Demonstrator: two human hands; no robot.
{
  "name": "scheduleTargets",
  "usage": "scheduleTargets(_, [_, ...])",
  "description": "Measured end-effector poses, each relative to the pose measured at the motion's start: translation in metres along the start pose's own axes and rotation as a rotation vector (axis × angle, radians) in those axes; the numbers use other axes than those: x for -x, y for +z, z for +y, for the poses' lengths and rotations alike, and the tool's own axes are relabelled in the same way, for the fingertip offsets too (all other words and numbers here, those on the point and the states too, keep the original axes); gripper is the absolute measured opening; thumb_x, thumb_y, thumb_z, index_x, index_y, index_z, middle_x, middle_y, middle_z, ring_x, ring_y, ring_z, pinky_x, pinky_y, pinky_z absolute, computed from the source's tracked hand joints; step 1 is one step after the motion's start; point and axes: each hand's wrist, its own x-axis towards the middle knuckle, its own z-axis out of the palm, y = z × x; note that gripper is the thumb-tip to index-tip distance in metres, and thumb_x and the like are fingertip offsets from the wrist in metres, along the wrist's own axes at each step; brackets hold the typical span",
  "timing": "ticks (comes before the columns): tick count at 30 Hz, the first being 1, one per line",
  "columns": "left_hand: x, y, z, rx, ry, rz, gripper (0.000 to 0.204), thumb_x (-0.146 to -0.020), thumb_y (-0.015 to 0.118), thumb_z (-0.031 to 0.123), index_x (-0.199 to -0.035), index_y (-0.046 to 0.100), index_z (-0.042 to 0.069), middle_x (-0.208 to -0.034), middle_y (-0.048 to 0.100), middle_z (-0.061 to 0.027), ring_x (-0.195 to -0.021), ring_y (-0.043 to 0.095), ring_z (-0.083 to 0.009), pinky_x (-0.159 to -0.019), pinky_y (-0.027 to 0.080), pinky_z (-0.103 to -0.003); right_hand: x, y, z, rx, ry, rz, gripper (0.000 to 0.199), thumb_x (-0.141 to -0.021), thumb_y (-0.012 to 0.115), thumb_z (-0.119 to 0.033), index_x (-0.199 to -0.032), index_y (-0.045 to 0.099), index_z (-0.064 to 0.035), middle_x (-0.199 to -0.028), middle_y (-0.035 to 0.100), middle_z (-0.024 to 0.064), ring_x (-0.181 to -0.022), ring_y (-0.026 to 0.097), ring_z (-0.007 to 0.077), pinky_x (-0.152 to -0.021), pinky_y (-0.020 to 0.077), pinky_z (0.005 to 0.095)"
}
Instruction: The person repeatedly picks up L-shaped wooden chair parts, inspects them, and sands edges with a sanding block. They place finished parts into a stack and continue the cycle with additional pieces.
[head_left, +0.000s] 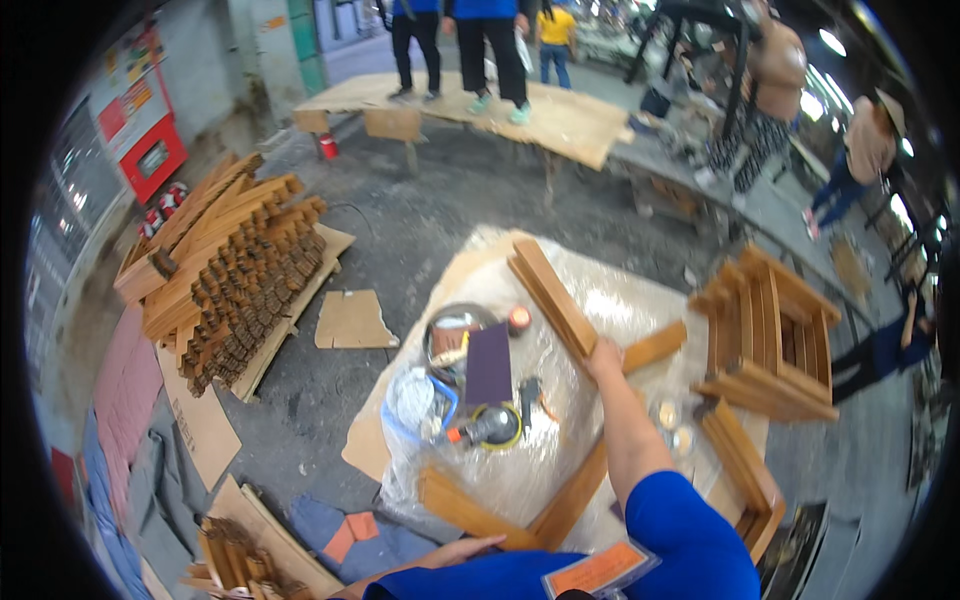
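My right hand [603,358] reaches out across the plastic-covered work surface. Its fingers are closed around the near end of a long brown wooden piece [552,297], where a shorter wooden piece [655,345] angles off to the right. Low in the view, my left hand [470,548] lies with fingers stretched out beside a wooden bar [475,512]. That bar meets another wooden bar [578,490] at an angle, and whether my left fingertips touch the wood I cannot tell. My right forearm hides part of the wood beneath it.
A dark sanding sheet [488,365], a blue basket [422,405], a black-handled tool [530,400] and a round tin [518,319] lie left of the wood. Stacked wooden parts [240,275] stand left; a slatted wooden frame [768,335] is at right. People stand beyond a plywood platform [575,120].
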Motion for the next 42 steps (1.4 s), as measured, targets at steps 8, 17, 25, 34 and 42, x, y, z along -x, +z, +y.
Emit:
scheduleTargets(8, [-0.029,-0.017,0.02,-0.116,0.088,-0.008,0.071,-0.078,0.069,0.051,-0.128,0.05,0.004,-0.114,0.06,-0.0113,-0.11,0.053,-0.0156,-0.097,0.037,-0.026,0.011,-0.041,-0.005,-0.095,-0.11,0.238,0.075,-0.074,0.07,-0.021,-0.139,0.033,-0.014,-0.114,0.056,0.0167,-0.111,0.049,0.0342,-0.1,0.0338,0.0439])
scheduleTargets(17, [-0.058,-0.029,0.02,-0.707,-0.051,0.211,0.055,-0.083,0.065,0.049,-0.115,0.062,0.004,-0.099,0.065,-0.0084,-0.095,0.058,-0.0147,-0.084,0.044,-0.027,0.086,-0.162,-0.01,-0.832,-0.483,0.455,0.057,-0.084,0.064,-0.019,-0.135,0.044,-0.0072,-0.121,0.056,0.0123,-0.109,0.054,0.0223,-0.095,0.0408,0.0336])
scheduleTargets(25, [-0.042,0.024,0.059,-1.066,0.341,0.317,0.039,-0.087,0.064,0.039,-0.1,0.068,0.002,-0.09,0.068,-0.0037,-0.084,0.061,-0.0122,-0.076,0.049,-0.027,0.221,-0.269,0.006,-1.917,-0.776,-0.071,0.043,-0.093,0.051,-0.032,-0.124,0.047,-0.0019,-0.108,0.057,0.0136,-0.096,0.057,0.0216,-0.09,0.0463,0.0378])
scheduleTargets(34, [0.01,0.168,0.122,-0.355,1.279,-0.05,0.064,-0.087,0.062,0.038,-0.135,0.036,0.004,-0.121,0.057,-0.0123,-0.114,0.055,-0.0269,-0.096,0.046,-0.039,0.288,-0.248,0.002,-2.178,-0.663,-0.283,0.055,-0.087,0.055,-0.05,-0.112,0.052,-0.0013,-0.1,0.057,0.0128,-0.088,0.058,0.021,-0.079,0.0494,0.036])
scheduleTargets(42, [0.023,0.191,0.109,0.015,1.213,-0.027,0.043,-0.087,0.061,0.023,-0.124,0.049,0.005,-0.121,0.058,-0.0105,-0.112,0.057,-0.0232,-0.097,0.046,-0.039,0.315,-0.225,0.008,-2.097,-0.653,-0.337,0.054,-0.085,0.061,-0.044,-0.119,0.046,-0.0041,-0.1,0.058,0.0128,-0.09,0.06,0.0216,-0.079,0.0511,0.0353])
